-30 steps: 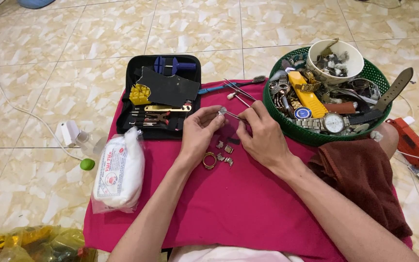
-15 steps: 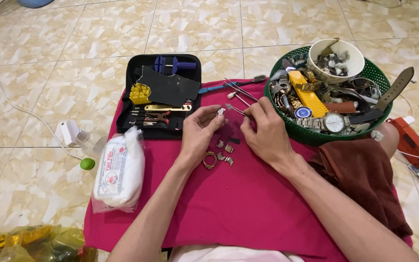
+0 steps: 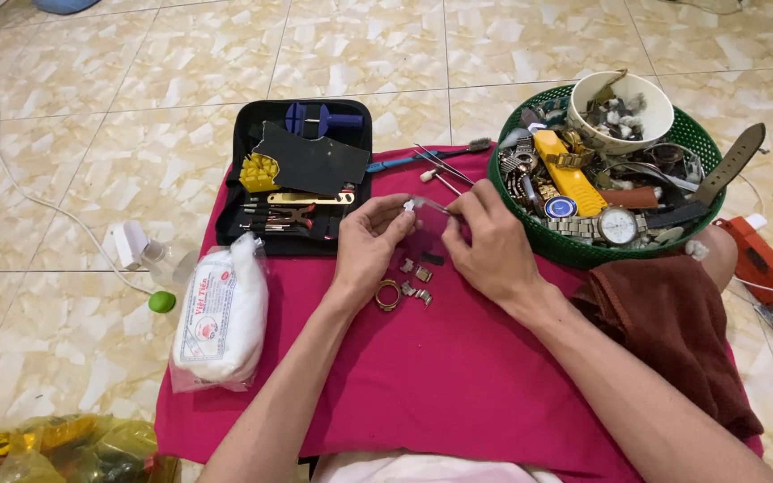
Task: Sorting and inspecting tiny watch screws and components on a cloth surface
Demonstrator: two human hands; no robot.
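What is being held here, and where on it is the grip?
Both hands pinch a small, thin silvery part: left hand at its left end, right hand at its right end. What the part is cannot be told.

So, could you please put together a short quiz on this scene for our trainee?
1. True or false: the green basket lies on the side of the person's right hand.
2. Which lies nearest the left hand: A the black tool case, B the white bag, C the gold ring?
3. What colour is the cloth under both hands?

Key: 1 true; 2 C; 3 pink-red.
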